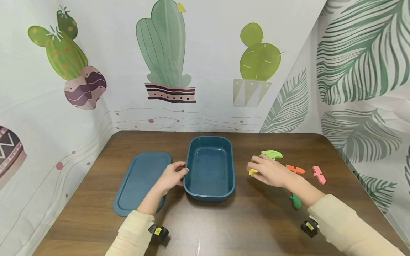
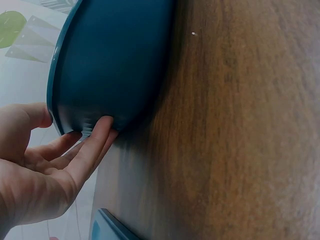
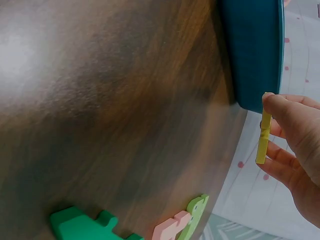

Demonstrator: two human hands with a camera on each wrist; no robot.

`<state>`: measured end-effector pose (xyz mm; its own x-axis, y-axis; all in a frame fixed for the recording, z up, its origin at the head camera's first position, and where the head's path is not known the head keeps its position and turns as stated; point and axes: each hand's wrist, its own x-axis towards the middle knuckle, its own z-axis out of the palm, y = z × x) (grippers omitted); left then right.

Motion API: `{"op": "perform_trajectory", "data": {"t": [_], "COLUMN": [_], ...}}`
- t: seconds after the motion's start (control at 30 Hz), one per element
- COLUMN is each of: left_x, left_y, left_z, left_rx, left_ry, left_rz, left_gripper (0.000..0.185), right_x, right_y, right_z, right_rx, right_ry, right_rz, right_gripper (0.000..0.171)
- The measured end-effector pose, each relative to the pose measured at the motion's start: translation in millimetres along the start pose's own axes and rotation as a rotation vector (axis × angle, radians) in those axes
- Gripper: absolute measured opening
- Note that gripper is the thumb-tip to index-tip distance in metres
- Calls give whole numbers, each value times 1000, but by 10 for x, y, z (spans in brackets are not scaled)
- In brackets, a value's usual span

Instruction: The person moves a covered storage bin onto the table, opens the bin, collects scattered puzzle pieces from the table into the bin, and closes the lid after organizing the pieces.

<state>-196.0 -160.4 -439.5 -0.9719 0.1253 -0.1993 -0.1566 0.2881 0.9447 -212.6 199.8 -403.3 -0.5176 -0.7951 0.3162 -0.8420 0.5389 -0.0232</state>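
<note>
Your left hand (image 1: 171,176) steadied the blue tub (image 1: 209,169) with relaxed fingers while your right hand (image 1: 269,170), beside it, pinched a yellow foam piece (image 1: 253,171). The next move likely called for carrying that piece over the tub's rim.

The box (image 1: 209,167) my left hand (image 1: 171,176) touches is smooth, slightly glossy teal plastic, like its lid (image 1: 141,181). The yellow piece (image 3: 262,131) pinched in my right hand (image 1: 269,170) looks matt and foamy. The table (image 1: 243,220) is dark wood-grain with a soft sheen.

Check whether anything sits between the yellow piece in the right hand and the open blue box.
Nothing visible does. The right hand pinches the yellow piece just right of the box, with only bare table between. The box looks empty, and the left hand touches its far side.
</note>
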Motion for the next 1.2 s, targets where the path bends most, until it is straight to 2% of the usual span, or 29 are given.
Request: {"op": "perform_trajectory", "data": {"t": [0.27, 0.57, 0.77, 1.03, 1.2], "left_x": [-13, -1, 6, 4, 3], "left_y": [21, 2, -1, -3, -4], "left_z": [2, 4, 8, 9, 4], "left_rx": [0, 12, 6, 16, 16], "left_ry": [-2, -2, 17, 10, 15], "left_rz": [-5, -9, -21, -14, -15], "left_gripper": [46, 45, 43, 45, 44], "right_x": [144, 283, 375, 479, 546], "right_y": [-25, -45, -38, -38, -67], "right_z": [-24, -57, -42, -42, -66], "right_rx": [2, -11, -1, 9, -2], "right_ry": [-14, -54, -49, -54, -81], "right_rz": [-25, 6, -4, -21, -8], "right_gripper": [23, 20, 20, 20, 19]}}
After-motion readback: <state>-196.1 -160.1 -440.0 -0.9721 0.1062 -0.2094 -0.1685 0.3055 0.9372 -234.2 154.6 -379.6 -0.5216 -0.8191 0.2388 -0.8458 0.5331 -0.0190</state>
